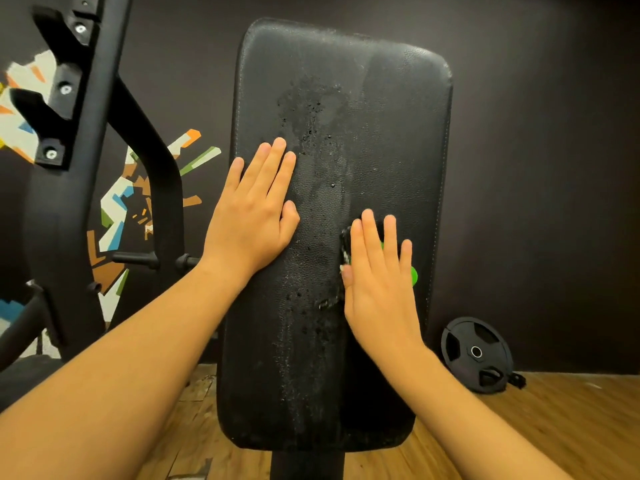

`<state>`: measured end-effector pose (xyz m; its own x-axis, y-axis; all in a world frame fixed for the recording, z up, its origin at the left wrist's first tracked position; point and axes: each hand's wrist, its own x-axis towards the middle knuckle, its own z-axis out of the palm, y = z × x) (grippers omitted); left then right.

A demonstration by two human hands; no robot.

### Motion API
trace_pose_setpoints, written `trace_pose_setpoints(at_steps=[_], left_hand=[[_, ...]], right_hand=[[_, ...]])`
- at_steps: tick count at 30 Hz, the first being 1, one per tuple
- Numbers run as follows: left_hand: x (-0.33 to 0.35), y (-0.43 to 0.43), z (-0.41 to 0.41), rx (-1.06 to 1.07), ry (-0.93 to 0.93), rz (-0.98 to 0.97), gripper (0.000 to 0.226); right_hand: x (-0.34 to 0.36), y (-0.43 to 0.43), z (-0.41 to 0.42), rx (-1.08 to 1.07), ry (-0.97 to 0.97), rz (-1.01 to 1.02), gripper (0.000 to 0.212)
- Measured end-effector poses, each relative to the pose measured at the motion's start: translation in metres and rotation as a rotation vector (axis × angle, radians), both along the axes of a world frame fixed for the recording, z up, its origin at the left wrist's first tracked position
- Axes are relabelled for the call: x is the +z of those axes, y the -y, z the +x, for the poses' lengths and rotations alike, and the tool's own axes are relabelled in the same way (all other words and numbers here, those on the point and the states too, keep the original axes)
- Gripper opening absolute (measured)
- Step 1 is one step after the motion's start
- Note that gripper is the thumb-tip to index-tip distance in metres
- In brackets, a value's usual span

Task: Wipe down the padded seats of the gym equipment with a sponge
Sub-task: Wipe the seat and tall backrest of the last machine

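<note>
Both hands lie flat on the black padded seat (pixel 398 133): left hand (pixel 252 216) spread and bracing its left edge, right hand (pixel 379 289) pressing the green sponge (pixel 414 276) to the middle-right with straight fingers. Wet, soapy streaks run down the centre, so that strip looks wiped. The right side and top look dry, so I'd say there's plenty left.

A black pad (pixel 363 133) streaked with pale wet marks, a bright green sponge (pixel 412 276), and an orange-white-blue wall mural (pixel 121 209).
</note>
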<state>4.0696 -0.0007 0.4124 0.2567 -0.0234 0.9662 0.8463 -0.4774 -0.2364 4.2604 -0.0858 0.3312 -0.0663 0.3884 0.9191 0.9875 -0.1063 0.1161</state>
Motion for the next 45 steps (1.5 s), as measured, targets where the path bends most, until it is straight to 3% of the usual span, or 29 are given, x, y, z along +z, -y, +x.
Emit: trace_pose_setpoints(at_steps=[5,15,25,33,36,45], left_hand=[[0.0,0.001,-0.001,0.016,-0.008,-0.012,0.062],[0.0,0.003,0.0,0.024,-0.013,-0.034,0.062],[-0.001,0.003,-0.001,0.01,-0.013,-0.038,0.063],[0.0,0.002,-0.001,0.018,-0.021,-0.034,0.062],[-0.001,0.003,-0.001,0.01,-0.012,-0.038,0.063],[-0.002,0.004,-0.001,0.006,-0.02,-0.06,0.063]], right_hand=[[-0.07,0.009,0.004,-0.03,0.069,-0.074,0.063],[-0.024,0.004,0.0,-0.015,-0.051,-0.033,0.06],[-0.165,0.019,0.001,-0.046,0.089,-0.144,0.076],[-0.083,0.011,-0.01,-0.037,-0.053,-0.092,0.061],[-0.082,0.008,-0.01,-0.016,-0.064,-0.058,0.061],[-0.191,0.019,-0.015,-0.041,-0.002,-0.131,0.074]])
